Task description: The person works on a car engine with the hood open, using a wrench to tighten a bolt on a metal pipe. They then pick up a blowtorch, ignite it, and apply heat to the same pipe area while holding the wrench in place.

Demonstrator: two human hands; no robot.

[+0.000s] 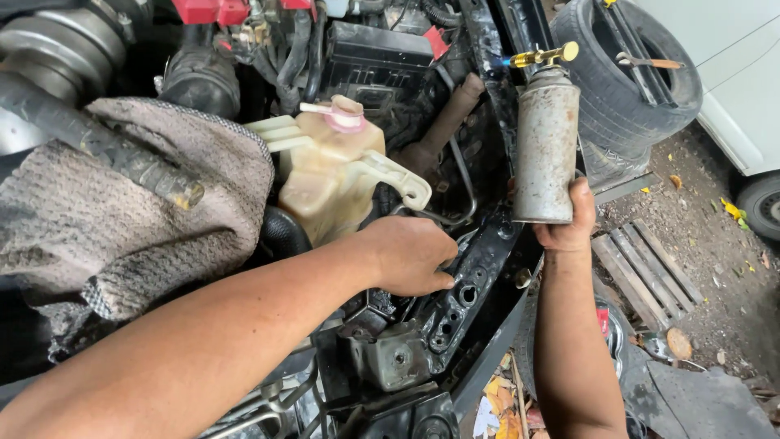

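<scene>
**Tight bay, open ground on our right**

Our left hand (410, 254) is wedged between the coolant reservoir (329, 175) and the black frame rail (479, 268). The thin metal line (465, 183) and hoses (296, 49) block anything deeper. The rag (122, 211) fills the left side. Right of the torch canister (546, 146) we see free room, up to the tyre (634, 73).

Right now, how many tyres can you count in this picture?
2. One tyre leans at top right, behind the gas canister that the right hand holds. Another tyre shows partly at the right edge, under the white car. Others may be hidden.
</scene>
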